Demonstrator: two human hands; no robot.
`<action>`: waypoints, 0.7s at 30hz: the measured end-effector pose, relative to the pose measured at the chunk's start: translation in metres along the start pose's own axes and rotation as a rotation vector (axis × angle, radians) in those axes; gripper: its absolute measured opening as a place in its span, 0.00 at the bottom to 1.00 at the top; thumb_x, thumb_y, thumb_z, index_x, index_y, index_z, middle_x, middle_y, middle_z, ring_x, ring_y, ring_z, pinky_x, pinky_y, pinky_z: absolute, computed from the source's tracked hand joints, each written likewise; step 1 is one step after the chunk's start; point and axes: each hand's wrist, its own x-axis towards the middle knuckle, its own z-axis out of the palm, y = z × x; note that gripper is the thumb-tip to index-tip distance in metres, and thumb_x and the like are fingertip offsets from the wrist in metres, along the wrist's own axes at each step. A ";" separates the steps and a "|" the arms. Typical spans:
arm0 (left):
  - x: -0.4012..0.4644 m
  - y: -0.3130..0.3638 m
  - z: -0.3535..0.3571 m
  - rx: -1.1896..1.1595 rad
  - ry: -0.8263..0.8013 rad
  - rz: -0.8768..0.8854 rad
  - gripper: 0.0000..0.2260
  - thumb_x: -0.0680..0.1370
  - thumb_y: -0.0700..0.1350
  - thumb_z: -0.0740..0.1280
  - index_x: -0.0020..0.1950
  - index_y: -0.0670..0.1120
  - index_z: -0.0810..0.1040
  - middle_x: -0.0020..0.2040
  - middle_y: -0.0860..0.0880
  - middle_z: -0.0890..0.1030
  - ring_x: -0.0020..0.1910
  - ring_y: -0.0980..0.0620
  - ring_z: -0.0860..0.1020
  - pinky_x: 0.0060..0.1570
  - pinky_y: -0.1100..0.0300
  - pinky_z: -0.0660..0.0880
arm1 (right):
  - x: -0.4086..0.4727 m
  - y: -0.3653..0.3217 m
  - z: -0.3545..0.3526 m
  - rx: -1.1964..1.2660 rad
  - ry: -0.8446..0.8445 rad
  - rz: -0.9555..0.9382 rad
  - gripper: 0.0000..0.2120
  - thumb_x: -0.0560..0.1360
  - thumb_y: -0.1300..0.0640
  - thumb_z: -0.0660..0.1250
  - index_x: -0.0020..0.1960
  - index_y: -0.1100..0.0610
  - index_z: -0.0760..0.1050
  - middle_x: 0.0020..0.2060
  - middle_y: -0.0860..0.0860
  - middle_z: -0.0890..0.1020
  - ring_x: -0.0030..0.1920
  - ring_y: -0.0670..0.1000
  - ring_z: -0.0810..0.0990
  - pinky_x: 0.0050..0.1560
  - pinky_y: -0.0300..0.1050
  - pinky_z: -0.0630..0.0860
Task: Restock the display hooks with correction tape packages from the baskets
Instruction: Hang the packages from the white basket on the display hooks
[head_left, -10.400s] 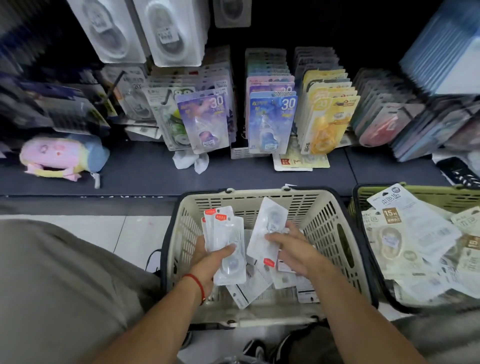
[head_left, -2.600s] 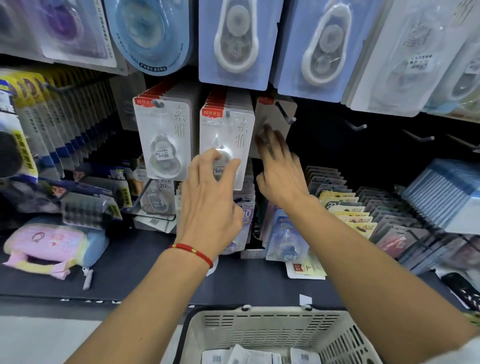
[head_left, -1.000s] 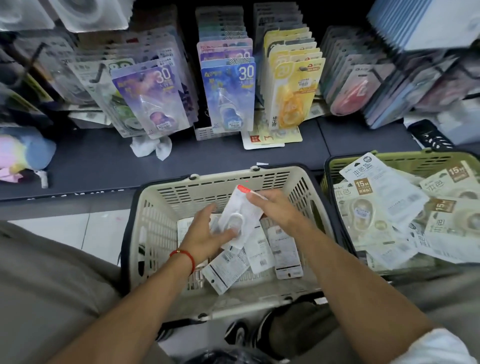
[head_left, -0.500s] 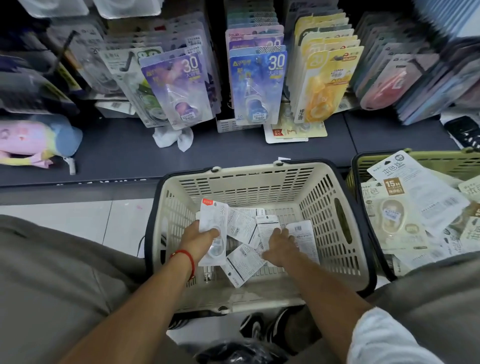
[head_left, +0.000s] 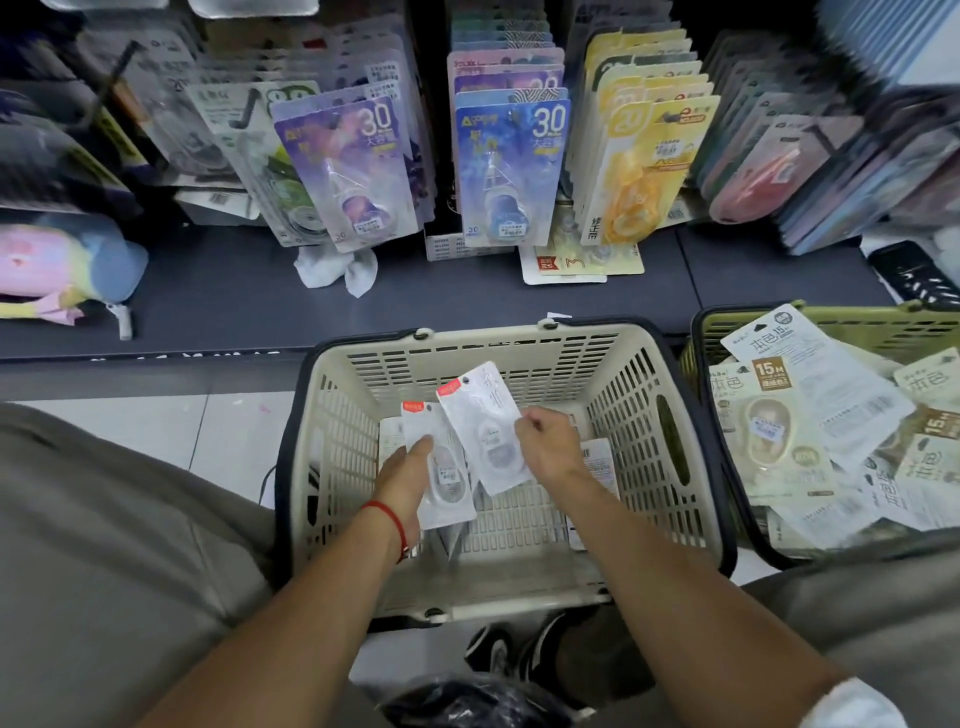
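Both hands are inside the cream basket. My left hand holds a small stack of white correction tape packages with red top tabs, thumb across the front one. My right hand pinches the right edge of another white package, lifted and tilted beside the stack. A few more packages lie on the basket floor, partly hidden by my right hand and forearm.
A green basket at right is heaped with beige 15M packages. On the dark shelf stand rows of purple, blue and yellow tape cards. A pastel pouch lies at left.
My right hand has picked a package off the basket floor and raised it beside the stack in my left hand. The view has shifted slightly.
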 end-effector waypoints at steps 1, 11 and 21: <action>-0.001 0.001 -0.001 -0.001 -0.003 0.009 0.15 0.85 0.55 0.64 0.68 0.49 0.79 0.62 0.43 0.84 0.59 0.37 0.83 0.62 0.35 0.79 | -0.001 -0.003 0.004 -0.001 0.005 -0.017 0.11 0.82 0.63 0.62 0.44 0.64 0.79 0.36 0.54 0.78 0.41 0.52 0.73 0.40 0.44 0.67; -0.003 0.003 -0.017 0.064 -0.035 0.234 0.17 0.74 0.47 0.80 0.61 0.53 0.82 0.55 0.49 0.88 0.53 0.46 0.86 0.52 0.45 0.84 | -0.008 -0.029 0.006 -0.024 -0.243 -0.211 0.14 0.81 0.67 0.62 0.52 0.57 0.85 0.41 0.50 0.85 0.42 0.48 0.80 0.42 0.42 0.76; -0.015 0.020 -0.023 -0.062 -0.018 0.469 0.30 0.64 0.53 0.85 0.64 0.56 0.80 0.57 0.54 0.87 0.56 0.52 0.86 0.52 0.50 0.84 | -0.009 -0.066 -0.003 0.169 -0.436 -0.299 0.13 0.78 0.69 0.66 0.54 0.58 0.87 0.46 0.57 0.89 0.43 0.52 0.87 0.44 0.46 0.83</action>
